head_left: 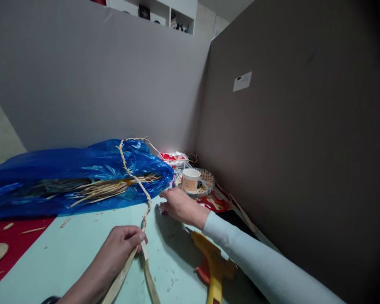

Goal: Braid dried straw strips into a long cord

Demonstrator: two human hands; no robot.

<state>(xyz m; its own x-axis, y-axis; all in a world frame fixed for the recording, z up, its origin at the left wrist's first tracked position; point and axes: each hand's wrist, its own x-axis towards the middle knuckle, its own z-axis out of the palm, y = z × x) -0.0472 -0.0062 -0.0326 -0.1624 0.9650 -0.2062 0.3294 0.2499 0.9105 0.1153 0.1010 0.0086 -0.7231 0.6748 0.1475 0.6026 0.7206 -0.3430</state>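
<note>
My left hand (126, 242) pinches the lower end of a twisted straw cord (136, 179) between thumb and fingers. Two flat loose straw strands (124, 270) run down from that grip toward the near edge. From the hand the cord rises over the blue bag and bends right toward the back corner. My right hand (182, 207) is low over the table to the right of the cord, its fingers curled by a small shiny dark-and-red object (160, 209), mostly hidden and too small to name. A yellow glue gun (213, 257) with an orange trigger lies below my right forearm.
A blue plastic bag (66, 160) with a bundle of dry straw (114, 188) lies along the back. In the corner, a paper cup (191, 179) stands in a woven basket (209, 179) near a red-and-white package (175, 160). Grey partitions (129, 84) enclose the table. Straw scraps lie left.
</note>
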